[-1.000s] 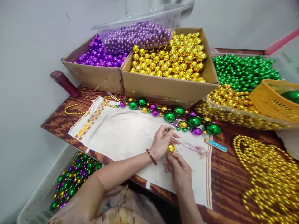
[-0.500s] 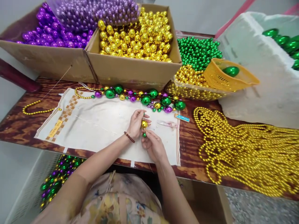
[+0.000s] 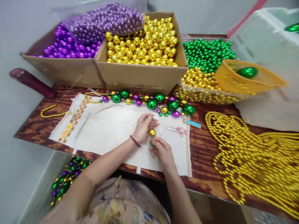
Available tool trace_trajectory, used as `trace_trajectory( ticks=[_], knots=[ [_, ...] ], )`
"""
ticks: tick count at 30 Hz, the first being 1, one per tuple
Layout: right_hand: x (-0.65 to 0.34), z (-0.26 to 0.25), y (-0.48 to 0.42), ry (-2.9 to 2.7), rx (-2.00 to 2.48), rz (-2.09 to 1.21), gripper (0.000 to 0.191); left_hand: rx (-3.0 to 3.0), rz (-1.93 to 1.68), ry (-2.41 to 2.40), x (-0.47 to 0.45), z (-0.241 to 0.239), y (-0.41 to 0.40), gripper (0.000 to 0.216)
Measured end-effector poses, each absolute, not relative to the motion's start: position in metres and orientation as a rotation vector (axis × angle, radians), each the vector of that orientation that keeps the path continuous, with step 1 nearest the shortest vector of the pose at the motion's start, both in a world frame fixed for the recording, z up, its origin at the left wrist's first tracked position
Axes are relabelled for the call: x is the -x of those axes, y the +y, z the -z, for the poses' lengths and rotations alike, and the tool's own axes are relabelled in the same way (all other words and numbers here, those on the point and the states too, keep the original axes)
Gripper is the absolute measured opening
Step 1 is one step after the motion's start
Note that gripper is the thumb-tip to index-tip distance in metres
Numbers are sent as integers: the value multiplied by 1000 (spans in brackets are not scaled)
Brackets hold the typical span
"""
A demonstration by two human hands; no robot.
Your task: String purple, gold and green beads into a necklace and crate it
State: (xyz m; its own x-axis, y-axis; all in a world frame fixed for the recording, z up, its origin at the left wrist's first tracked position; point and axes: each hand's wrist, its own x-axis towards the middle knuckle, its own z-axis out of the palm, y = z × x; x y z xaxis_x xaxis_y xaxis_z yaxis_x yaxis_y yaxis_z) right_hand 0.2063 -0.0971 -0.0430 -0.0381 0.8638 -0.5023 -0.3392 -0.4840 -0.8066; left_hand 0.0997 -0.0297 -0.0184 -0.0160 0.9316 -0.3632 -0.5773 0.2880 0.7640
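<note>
Over the white cloth (image 3: 112, 130), my left hand (image 3: 141, 129), with a brown beaded bracelet at the wrist, pinches the upper part of a thin string beside a small green bead. From there hangs a large gold bead (image 3: 151, 133), between my two hands. Just below it, my right hand (image 3: 163, 152) is closed, its fingertips pinching a small green bead (image 3: 151, 144). A strand of green, purple and gold beads (image 3: 151, 104) lies along the cloth's back edge. To the right of my hands rest small clear-and-pink snips (image 3: 176, 129).
Cardboard boxes of purple beads (image 3: 72, 49) and gold beads (image 3: 142, 43) stand behind. Green beads (image 3: 207, 53), an orange basket (image 3: 233, 79) and a white foam box (image 3: 263, 105) are at back right. Gold bead chains (image 3: 252, 161) spread across the table's right side.
The view has shifted, so everything appears farther right and a little lower. My hands keep their pinch on the string and green bead; the gold bead still hangs between them.
</note>
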Motion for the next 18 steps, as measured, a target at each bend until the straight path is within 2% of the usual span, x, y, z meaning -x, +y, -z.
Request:
trace_trajectory(
  ticks=[10,18],
  knots=[
    [-232,47,-118,-734,1518,-1581,38,-497,-1449,1113,-72,20,3,25],
    [-244,55,-130,-670,1524,-1466,41,-1088,-1309,1344,-64,47,12,5]
  ],
)
